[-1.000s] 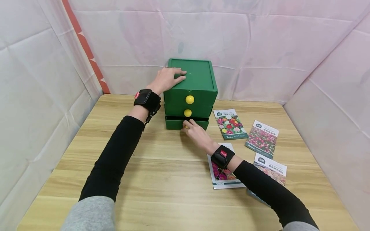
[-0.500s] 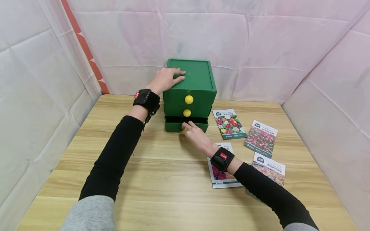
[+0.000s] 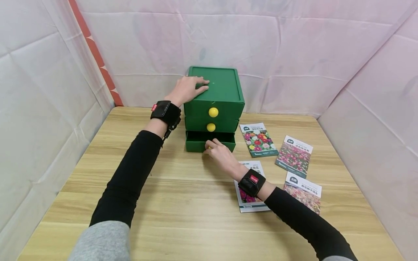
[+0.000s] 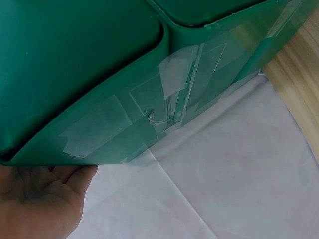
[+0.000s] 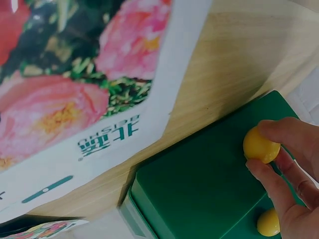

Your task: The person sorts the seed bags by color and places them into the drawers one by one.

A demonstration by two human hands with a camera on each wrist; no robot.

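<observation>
A green drawer box (image 3: 213,98) with three stacked drawers stands at the far middle of the wooden surface (image 3: 183,203), against the white cloth backdrop. The left hand (image 3: 188,89) lies flat on the box's top near its left edge, fingers straight, gripping nothing. The right hand (image 3: 219,154) is at the front of the box, where its fingertips pinch the yellow knob (image 5: 260,145) of the bottom drawer (image 3: 210,140). That drawer stands slightly out from the box, a dark gap showing above its front. Two more yellow knobs (image 3: 213,112) sit on the two shut drawers above it. To the right of the box, four flower seed packets (image 3: 259,139) lie flat on the surface, the nearest partly under the right forearm.
</observation>
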